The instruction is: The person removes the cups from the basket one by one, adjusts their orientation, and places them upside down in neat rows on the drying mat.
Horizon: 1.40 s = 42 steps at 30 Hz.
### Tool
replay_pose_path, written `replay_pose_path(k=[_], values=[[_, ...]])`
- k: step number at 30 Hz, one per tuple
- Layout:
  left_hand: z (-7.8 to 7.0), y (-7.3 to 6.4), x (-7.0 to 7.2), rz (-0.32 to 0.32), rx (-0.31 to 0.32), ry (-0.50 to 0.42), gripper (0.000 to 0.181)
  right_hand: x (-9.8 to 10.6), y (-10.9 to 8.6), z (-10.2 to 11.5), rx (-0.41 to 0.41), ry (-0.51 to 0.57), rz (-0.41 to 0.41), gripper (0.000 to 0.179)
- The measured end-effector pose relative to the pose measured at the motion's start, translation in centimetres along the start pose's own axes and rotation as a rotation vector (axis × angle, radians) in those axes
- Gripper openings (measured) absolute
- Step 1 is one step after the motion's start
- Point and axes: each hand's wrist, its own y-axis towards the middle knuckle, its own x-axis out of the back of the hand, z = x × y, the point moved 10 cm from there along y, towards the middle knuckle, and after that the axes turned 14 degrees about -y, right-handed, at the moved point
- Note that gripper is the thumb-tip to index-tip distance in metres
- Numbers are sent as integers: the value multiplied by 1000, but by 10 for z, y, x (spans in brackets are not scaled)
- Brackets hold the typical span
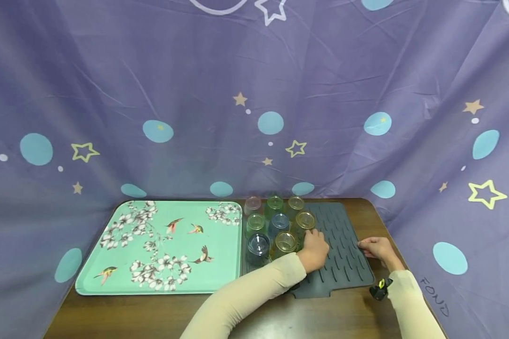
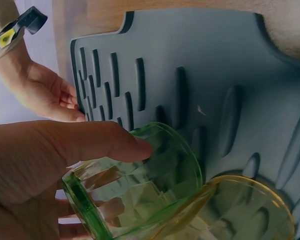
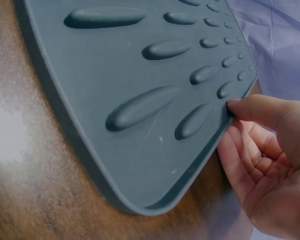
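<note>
My left hand (image 1: 315,250) grips a green glass (image 2: 162,172), with the thumb over its side in the left wrist view. In the head view that glass is hidden by the hand. Right beside it stands an amber glass (image 2: 240,210). Both are over the grey ridged drying mat (image 1: 339,235). My right hand (image 1: 377,248) pinches the mat's right edge between thumb (image 3: 255,107) and fingers. On the mat's left part several glasses stand close together, among them a dark blue glass (image 1: 258,246), a blue glass (image 1: 279,223) and a pink glass (image 1: 252,205).
A mint-green tray (image 1: 157,247) with blossoms and birds lies left of the mat, close against the glasses. Both rest on a brown wooden table (image 1: 152,315). A purple curtain (image 1: 195,132) with stars hangs behind and at the sides.
</note>
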Motion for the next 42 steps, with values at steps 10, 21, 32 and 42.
replay_pose_path(k=[10,21,32,42], values=[[0,0,-5,7,-11,-19,37,1,-1,-1,-20,22,-1,16],[1,-5,0,-14,-27,-37,40,3,0,-3,-26,25,-5,18],[4,-2,-2,1,-31,-40,39,1,0,-2,-21,22,12,16],[4,-1,-1,-18,-46,-114,32,0,-2,-4,-28,40,24,15]])
